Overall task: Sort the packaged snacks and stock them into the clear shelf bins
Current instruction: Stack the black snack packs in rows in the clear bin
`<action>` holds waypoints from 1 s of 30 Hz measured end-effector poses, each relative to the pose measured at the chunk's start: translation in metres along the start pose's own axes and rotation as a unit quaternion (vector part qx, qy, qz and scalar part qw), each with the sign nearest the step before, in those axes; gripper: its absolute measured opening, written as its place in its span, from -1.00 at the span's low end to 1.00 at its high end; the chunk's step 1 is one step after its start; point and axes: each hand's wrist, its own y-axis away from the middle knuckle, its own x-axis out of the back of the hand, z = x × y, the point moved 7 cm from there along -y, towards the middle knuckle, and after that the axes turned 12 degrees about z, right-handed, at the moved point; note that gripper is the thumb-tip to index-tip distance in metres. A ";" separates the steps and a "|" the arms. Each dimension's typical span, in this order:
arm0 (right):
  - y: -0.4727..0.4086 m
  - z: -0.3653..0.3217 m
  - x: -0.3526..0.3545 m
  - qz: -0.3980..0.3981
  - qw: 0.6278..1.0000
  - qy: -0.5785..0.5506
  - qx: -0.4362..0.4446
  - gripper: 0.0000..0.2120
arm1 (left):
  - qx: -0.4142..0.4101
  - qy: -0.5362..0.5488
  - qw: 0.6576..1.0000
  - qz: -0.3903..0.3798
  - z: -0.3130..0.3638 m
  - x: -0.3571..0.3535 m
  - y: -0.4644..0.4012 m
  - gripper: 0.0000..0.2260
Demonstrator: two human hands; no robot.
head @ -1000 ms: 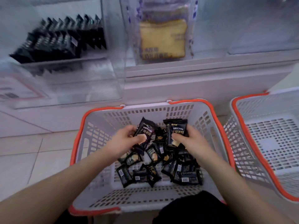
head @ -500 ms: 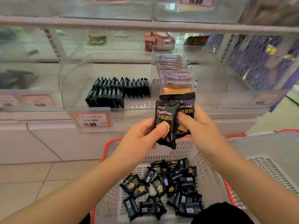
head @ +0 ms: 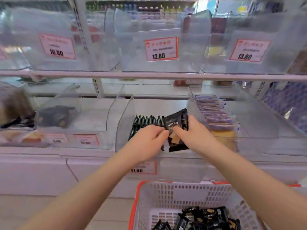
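My left hand [head: 147, 140] and my right hand [head: 191, 131] together pinch black DRYCAKE snack packets [head: 177, 128] held upright inside the middle clear shelf bin [head: 121, 130]. A row of the same black packets [head: 146, 121] stands on edge at the back left of that bin, just beyond my left fingers. Several more black packets [head: 199, 218] lie loose in the white basket with an orange rim [head: 166, 193] below, at the bottom of the view.
The bin to the right holds purple-wrapped cake slices [head: 214, 112]. The left bin [head: 74, 113] holds a dark packet. Upper-shelf bins carry red price tags [head: 160, 48]. A white shelf base [head: 49, 171] runs under the bins.
Both hands have carried the packets up and forward from over the basket into the middle bin. The view has tilted up toward the shelves.
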 end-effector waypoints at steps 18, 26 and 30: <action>-0.063 0.043 -0.095 -0.192 0.964 0.173 -0.068 -0.68 | -0.034 -0.300 0.934 -0.191 -0.067 -0.074 -0.067 -0.39; -0.036 0.042 -0.092 -0.241 0.930 0.273 0.042 -0.65 | -0.024 -0.317 0.933 -0.167 -0.074 -0.070 -0.076 -0.65; -0.039 0.037 -0.090 -0.187 0.925 0.320 0.086 -0.63 | -0.024 -0.307 0.932 -0.190 -0.076 -0.073 -0.072 -0.49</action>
